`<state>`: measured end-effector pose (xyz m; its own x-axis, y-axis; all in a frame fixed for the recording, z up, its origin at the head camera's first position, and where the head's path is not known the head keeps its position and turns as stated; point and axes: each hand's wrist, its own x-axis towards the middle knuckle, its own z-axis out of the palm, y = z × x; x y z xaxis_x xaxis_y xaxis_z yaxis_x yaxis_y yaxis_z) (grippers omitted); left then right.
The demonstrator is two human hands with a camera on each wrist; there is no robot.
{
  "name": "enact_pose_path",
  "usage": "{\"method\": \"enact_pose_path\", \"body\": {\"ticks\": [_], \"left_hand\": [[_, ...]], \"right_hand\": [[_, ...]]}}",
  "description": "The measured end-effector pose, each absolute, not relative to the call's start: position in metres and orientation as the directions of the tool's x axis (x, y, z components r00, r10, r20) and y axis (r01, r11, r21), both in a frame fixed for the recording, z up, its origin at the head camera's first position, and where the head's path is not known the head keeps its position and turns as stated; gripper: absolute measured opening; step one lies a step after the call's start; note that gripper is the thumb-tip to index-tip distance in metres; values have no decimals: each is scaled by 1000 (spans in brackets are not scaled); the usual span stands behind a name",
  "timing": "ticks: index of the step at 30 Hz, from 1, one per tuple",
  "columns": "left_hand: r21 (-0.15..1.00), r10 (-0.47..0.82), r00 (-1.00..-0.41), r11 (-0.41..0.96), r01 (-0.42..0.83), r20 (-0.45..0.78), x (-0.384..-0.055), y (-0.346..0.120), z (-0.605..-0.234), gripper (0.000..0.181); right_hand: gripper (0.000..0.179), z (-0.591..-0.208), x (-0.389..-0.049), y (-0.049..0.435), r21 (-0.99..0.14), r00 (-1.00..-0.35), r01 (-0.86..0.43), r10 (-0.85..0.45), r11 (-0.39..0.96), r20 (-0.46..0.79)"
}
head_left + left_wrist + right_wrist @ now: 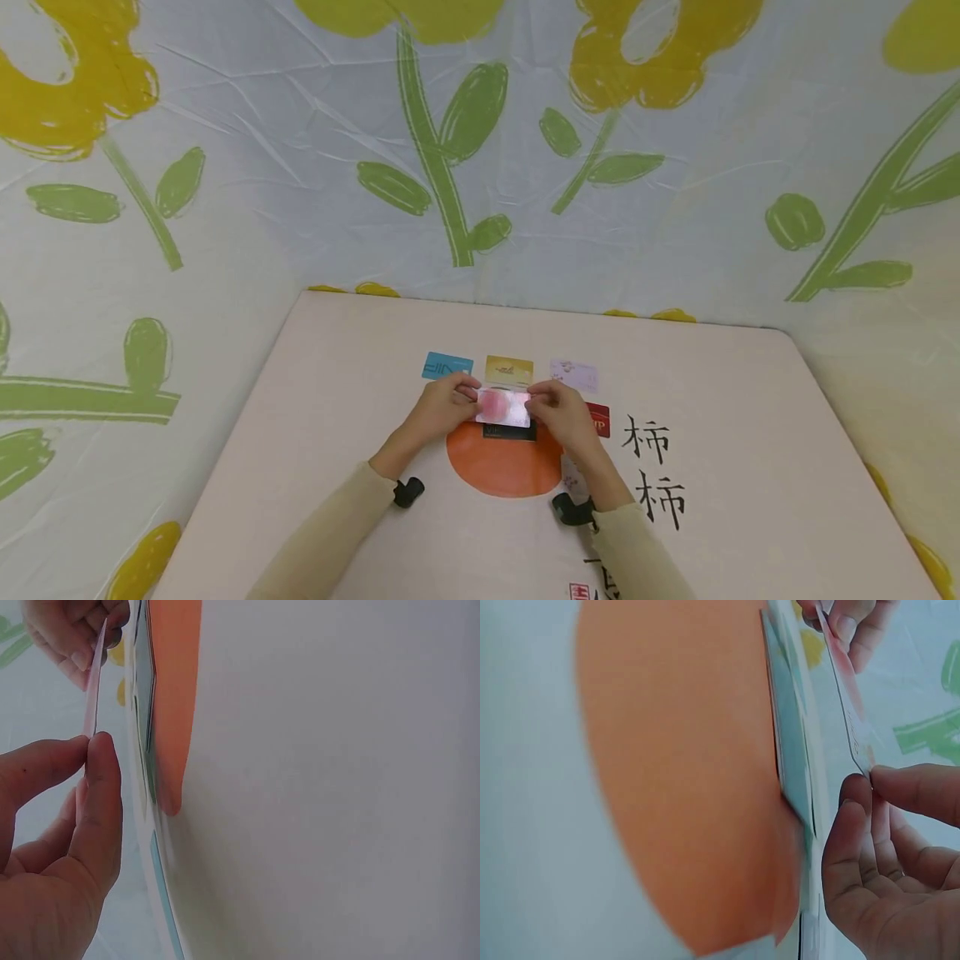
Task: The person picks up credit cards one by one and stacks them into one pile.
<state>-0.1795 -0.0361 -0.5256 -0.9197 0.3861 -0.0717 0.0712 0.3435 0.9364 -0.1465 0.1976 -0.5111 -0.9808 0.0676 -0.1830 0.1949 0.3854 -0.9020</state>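
Observation:
A pink and white glossy card [504, 408] is held level above the table by both hands. My left hand [441, 408] pinches its left end between thumb and fingertips; in the left wrist view the thumb and forefinger meet on the edge of the card [93, 697]. At the other end, my right hand [562, 417] grips it the same way, and the right wrist view shows that card [846, 694] nearly edge-on. Below it lies a black VIP card [510, 432], partly covered by the held one. A red VIP card [601, 419] shows partly behind the right hand.
Beyond the hands lie a blue card [447, 365], a gold card [509, 368] and a lilac card [574, 375] in a row. Another pale card [573, 479] is partly under the right forearm. The pink tablecloth [337, 367] bears a printed orange disc [502, 471] and black characters.

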Motion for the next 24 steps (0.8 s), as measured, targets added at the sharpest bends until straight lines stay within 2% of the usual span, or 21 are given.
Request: {"method": "enact_pose_path", "body": {"ticks": [14, 24], "left_hand": [[884, 417, -901, 458, 94, -121, -178, -26, -530, 33], [854, 442, -884, 508, 108, -151, -177, -25, -528, 28]], "right_hand": [[22, -515, -139, 207, -868, -978, 205, 74, 451, -193], [21, -517, -140, 209, -820, -974, 212, 43, 531, -223]]}}
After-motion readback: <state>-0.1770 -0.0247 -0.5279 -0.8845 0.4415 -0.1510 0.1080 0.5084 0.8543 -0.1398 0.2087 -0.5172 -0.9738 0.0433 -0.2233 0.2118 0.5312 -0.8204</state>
